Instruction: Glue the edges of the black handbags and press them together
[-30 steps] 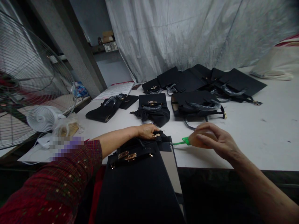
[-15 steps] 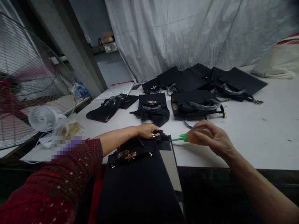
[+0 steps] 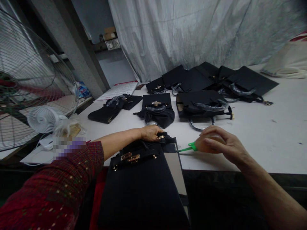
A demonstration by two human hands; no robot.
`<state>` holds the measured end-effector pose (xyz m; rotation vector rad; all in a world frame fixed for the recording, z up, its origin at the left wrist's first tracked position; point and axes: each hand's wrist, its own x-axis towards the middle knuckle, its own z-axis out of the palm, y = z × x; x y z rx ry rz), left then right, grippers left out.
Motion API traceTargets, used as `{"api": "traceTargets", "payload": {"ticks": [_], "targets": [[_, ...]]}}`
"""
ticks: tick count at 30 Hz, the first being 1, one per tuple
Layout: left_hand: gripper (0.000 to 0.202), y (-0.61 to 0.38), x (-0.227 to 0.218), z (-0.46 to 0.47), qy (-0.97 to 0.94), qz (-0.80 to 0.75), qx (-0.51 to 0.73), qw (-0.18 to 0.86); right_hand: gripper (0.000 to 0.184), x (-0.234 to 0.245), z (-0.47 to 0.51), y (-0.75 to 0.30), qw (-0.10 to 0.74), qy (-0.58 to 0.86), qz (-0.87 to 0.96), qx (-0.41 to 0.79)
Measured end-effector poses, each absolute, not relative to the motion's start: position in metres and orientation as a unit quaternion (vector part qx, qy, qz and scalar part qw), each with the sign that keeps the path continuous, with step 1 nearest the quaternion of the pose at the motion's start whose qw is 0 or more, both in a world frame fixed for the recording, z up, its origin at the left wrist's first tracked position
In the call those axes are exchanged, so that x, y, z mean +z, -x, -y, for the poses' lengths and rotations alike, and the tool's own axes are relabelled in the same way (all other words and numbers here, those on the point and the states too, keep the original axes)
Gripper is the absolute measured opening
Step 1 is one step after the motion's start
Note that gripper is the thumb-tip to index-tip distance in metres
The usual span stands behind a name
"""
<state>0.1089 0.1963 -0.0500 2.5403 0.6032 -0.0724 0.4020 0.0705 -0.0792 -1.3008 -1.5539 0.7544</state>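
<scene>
The right hand (image 3: pixel 226 142) is wrapped around an amber bottle (image 3: pixel 203 145) near the worktop's (image 3: pixel 259 140) front edge. The bottle's green nozzle (image 3: pixel 188 148) has its tip at the side edge of a black bag (image 3: pixel 141 188), which overlaps the worktop's front edge. The left hand (image 3: pixel 151 132) rests on the bag's top beside a gold tab (image 3: pixel 160 137); its fingertips are hidden, so its grip cannot be told.

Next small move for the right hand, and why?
Probably draw the green nozzle along the side edge of the black bag: the right hand holds the bottle, nozzle tip at or near that edge; the left hand rests on the bag's top.
</scene>
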Motion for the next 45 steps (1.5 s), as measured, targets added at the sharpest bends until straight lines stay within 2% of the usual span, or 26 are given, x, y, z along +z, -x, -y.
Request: {"api": "traceTargets", "payload": {"ticks": [6,17,21,26,30,35,39,45], "targets": [[0.016,-0.11,-0.049,-0.194,-0.935,-0.235,-0.021,0.264,0.021,-0.08,-0.06,-0.404,0.472,0.515,0.645,0.309],[0.017,-0.11,-0.052,-0.198,-0.94,-0.221,-0.02,0.261,0.026,-0.076,-0.053,-0.398,0.454,0.515,0.659,0.307],[0.018,-0.111,-0.05,-0.197,-0.94,-0.216,-0.021,0.265,0.028,-0.078,-0.054,-0.399,0.476,0.527,0.647,0.279],[0.016,-0.111,-0.05,-0.196,-0.94,-0.223,-0.025,0.258,0.021,-0.082,-0.046,-0.403,0.436,0.492,0.673,0.339],[0.017,-0.112,-0.051,-0.195,-0.941,-0.219,-0.02,0.256,0.021,-0.087,-0.035,-0.403,0.471,0.496,0.657,0.316],[0.018,-0.112,-0.051,-0.196,-0.947,-0.207,-0.008,0.248,0.016,-0.092,-0.027,-0.404,0.456,0.44,0.684,0.36],[0.02,-0.112,-0.052,-0.196,-0.948,-0.204,-0.01,0.242,0.016,-0.096,-0.021,-0.404,0.498,0.476,0.656,0.309],[0.02,-0.112,-0.054,-0.197,-0.947,-0.2,-0.009,0.253,0.015,-0.091,-0.014,-0.402,0.469,0.451,0.69,0.316]]}}
